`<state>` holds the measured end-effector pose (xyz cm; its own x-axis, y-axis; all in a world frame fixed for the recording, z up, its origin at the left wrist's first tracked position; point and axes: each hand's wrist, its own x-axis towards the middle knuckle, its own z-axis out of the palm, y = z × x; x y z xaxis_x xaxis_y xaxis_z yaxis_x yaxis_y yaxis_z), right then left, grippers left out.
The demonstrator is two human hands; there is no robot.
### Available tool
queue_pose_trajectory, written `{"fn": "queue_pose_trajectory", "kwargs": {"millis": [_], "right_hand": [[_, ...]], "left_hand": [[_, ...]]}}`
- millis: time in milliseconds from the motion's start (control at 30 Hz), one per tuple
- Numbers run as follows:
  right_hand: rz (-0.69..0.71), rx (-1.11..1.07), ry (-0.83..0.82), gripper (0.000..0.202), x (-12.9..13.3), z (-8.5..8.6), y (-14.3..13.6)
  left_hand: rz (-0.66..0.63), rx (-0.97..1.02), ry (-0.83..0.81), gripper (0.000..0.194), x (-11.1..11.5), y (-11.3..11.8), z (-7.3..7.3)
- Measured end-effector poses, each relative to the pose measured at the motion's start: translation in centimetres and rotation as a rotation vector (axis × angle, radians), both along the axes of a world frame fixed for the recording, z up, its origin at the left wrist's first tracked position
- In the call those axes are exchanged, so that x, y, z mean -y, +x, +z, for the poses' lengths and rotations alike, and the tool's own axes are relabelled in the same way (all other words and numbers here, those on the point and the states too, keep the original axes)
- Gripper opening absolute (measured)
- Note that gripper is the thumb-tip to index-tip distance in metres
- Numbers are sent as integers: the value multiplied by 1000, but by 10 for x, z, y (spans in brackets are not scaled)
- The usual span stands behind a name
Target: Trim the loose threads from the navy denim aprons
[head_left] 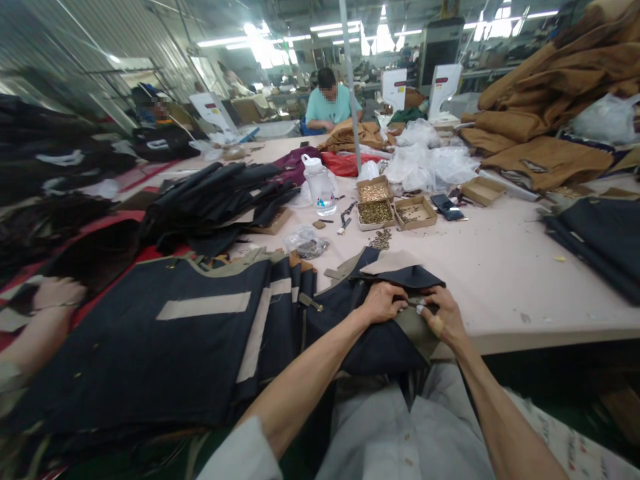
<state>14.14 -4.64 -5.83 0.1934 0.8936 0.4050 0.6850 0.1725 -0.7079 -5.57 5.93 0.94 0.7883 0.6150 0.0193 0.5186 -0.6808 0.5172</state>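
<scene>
A dark navy fabric piece (385, 347) with an olive-tan underside lies over the table's front edge, partly folded up. My left hand (384, 302) is closed on its folded edge, fingers bent. My right hand (445, 312) pinches the same piece just to the right, with something white at a fingertip. Between the two hands shows a small greyish strip, too small to name. A beige patch (393, 262) lies on the folded navy cloth. Left of my hands rests a stack of navy panels (200, 333) with beige strips.
Cardboard boxes of small metal fittings (376, 213) stand beyond my hands, near a clear water jug (320, 187). Brown garments (555, 113) pile up at the right. A co-worker's hand (59, 293) reaches in at the left; another person (330, 103) sits across the table (500, 267).
</scene>
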Motion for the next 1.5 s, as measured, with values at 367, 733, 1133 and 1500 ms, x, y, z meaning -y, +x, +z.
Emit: {"fn": "queue_pose_trajectory", "kwargs": {"millis": [367,733,1133,1500], "right_hand": [[-82,10,-133,15,-12,-8,8],[-182,-34,-283,14,-23,-10,13],[-212,137,-308,15,-32,0,3],[-54,-454,-200,27,-28,29,44]], "left_hand": [[176,-318,-22,41,-9,34,-6],[265,-341,-145,42,-13,48,-2],[358,-373,-128,38,-15,56,-2],[373,-112,-159,27,-5,30,-5]]}}
